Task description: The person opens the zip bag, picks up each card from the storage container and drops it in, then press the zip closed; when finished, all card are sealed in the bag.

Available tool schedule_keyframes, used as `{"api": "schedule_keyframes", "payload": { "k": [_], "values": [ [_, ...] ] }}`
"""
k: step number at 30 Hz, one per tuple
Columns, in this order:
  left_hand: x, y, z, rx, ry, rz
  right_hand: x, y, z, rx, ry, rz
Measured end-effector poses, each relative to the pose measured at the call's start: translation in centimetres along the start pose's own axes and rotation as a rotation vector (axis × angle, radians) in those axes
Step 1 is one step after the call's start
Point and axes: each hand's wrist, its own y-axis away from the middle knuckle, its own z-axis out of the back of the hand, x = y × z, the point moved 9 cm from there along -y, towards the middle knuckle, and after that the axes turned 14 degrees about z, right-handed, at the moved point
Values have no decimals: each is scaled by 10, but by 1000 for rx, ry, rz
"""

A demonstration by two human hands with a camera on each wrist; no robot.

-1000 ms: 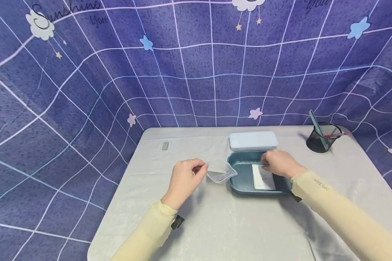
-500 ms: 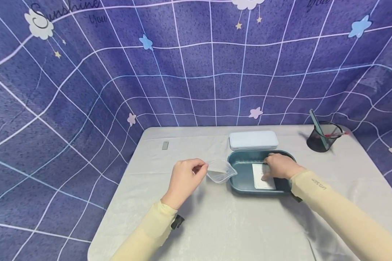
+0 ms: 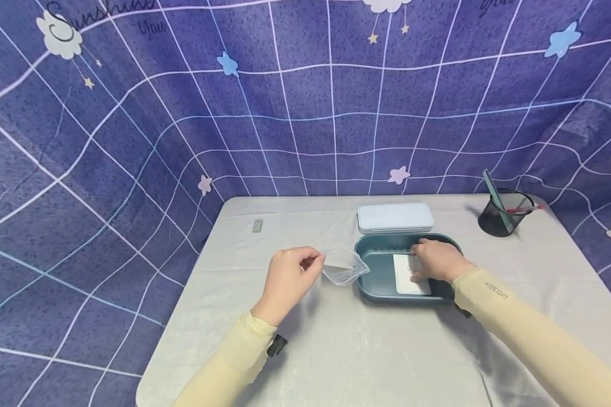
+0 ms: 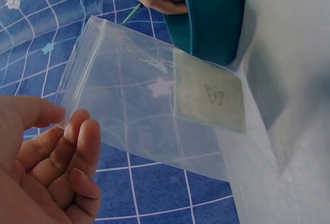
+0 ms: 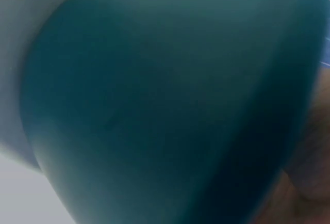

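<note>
My left hand (image 3: 289, 280) pinches the rim of a clear zip-lock bag (image 4: 139, 90) between thumb and fingers. The bag's mouth gapes toward the right in the head view. A flat square card (image 4: 211, 92) with a small printed mark lies inside its lower part. My right hand (image 3: 440, 260) reaches into a dark teal tub (image 3: 379, 294), thumb and index finger apart, over a white card (image 3: 406, 281) on its floor. The thumb touches or hovers just over that card; the other fingertips are hidden. In the right wrist view the tub wall (image 5: 154, 105) fills most of the picture.
A pale blue pencil case (image 3: 395, 217) lies directly behind the tub. To the far right stands a black mesh pen holder (image 3: 499, 220) with a green stick and a red pen. A small grey object (image 3: 257, 226) lies at the back left of the cloth-covered table (image 3: 346, 350).
Over the white card, my right hand's thumb and index finger have spread apart from a closer pose and shifted slightly. The left hand and the zip-lock bag stay in place.
</note>
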Motion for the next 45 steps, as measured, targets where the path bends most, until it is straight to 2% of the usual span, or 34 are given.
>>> {"api": "schedule_keyframes", "payload": {
  "k": [6,20,30,38,41,45],
  "values": [
    [1,-1,-1,6,1,3,0,2,5,-31,27,1],
    [2,-2,-1,1,-8,10,4,3,24,-175,56,45],
    [4,-2,0,1,-2,23,13,7,53,-191,-46,50],
    [3,-1,1,-7,-7,21,32,11,71,-191,-85,86],
    [2,-1,2,-9,-6,21,40,15,79,-235,-67,107],
    [1,-1,2,-8,-5,22,51,22,92,-349,-22,148]
  ]
}}
